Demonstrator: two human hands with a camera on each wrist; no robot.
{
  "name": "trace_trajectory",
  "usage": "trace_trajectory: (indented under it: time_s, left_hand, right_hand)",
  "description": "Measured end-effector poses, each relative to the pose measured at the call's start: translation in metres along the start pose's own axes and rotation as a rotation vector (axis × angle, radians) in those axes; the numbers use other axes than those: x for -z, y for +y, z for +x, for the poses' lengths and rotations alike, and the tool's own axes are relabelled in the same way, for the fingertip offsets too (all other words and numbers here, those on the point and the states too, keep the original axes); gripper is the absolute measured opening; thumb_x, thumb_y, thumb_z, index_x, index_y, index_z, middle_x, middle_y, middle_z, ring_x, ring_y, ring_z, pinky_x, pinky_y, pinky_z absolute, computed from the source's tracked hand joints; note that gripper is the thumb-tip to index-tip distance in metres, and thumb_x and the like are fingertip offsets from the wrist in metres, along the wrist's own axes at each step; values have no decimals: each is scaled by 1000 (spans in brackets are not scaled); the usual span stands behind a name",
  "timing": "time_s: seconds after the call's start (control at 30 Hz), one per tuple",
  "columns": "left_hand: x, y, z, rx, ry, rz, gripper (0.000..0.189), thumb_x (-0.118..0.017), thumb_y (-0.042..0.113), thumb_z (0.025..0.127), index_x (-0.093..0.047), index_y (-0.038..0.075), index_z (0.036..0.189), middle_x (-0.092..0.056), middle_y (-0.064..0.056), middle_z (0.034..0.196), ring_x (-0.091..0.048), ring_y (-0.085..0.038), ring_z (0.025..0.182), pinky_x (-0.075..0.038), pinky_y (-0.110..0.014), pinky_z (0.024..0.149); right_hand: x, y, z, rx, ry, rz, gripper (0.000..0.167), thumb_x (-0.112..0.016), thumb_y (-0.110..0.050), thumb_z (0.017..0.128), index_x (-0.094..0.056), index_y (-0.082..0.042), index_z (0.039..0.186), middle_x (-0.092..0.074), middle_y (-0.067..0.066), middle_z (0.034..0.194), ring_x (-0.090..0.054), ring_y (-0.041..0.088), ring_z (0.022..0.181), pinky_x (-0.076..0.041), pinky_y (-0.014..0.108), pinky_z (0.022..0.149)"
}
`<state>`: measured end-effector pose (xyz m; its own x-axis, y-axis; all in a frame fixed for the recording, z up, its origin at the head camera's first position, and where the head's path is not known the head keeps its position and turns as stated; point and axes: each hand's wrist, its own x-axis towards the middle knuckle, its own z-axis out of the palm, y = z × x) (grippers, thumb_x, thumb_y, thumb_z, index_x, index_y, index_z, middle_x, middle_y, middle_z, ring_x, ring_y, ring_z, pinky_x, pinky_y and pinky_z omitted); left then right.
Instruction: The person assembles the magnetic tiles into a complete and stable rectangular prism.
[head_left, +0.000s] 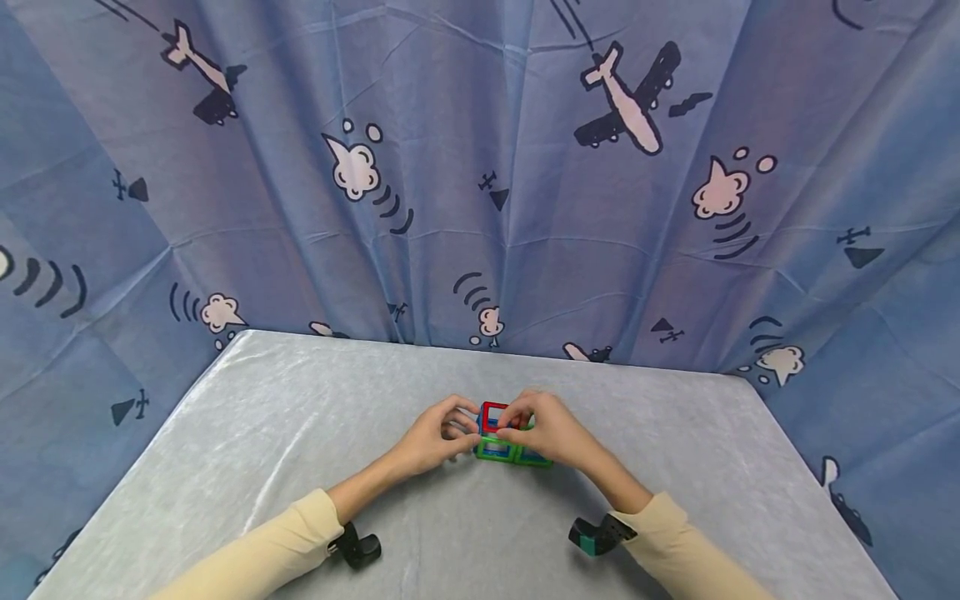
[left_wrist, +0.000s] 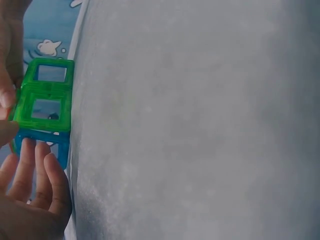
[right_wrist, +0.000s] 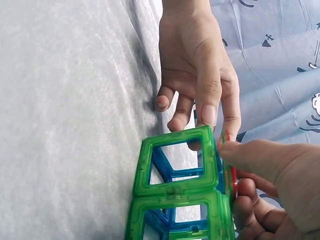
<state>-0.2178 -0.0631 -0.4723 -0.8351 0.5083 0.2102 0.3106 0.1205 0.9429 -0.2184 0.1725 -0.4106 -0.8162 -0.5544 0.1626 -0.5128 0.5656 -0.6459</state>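
Note:
A small block of see-through magnetic tiles sits on the table, with two green square tiles (right_wrist: 172,192) side by side along its front and blue tiles (left_wrist: 64,150) on its end and behind. My right hand (head_left: 553,429) pinches a red square tile (head_left: 485,417) between thumb and fingers, over the top of the block. In the right wrist view only the red tile's edge shows. My left hand (head_left: 435,435) is at the block's left end, its fingers loosely bent and spread beside the blue tile. Whether those fingertips touch it is unclear.
The block stands on a table covered in pale grey cloth (head_left: 300,417). Behind its far edge hangs a blue curtain (head_left: 450,167) printed with planes. Black wrist devices (head_left: 356,547) sit at both sleeve cuffs.

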Motion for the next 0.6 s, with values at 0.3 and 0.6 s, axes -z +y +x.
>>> trace_trajectory:
  time_s: [0.3,0.6]
  left_hand:
    - [2,-1,0,-6,-3,8,36,-70,6,97,-56,1,129,-68,-12,105,-71,-34,84,-56,-41,59]
    - [3,-1,-1,-6,-6,25,38,-71,6,96,-55,1,130,-68,-12,104,-71,-32,85,-56,-42,60]
  right_hand:
    - [2,-3,2,-15,-44,-25,8,-84,-10,86,-77,-13,86,-58,-9,78,-55,18,75,-48,29,64]
    - [6,-3,5,-13,-97,-53,8,-84,-15,86,-76,-13,85,-60,-10,79,-53,17,74,-46,29,63]
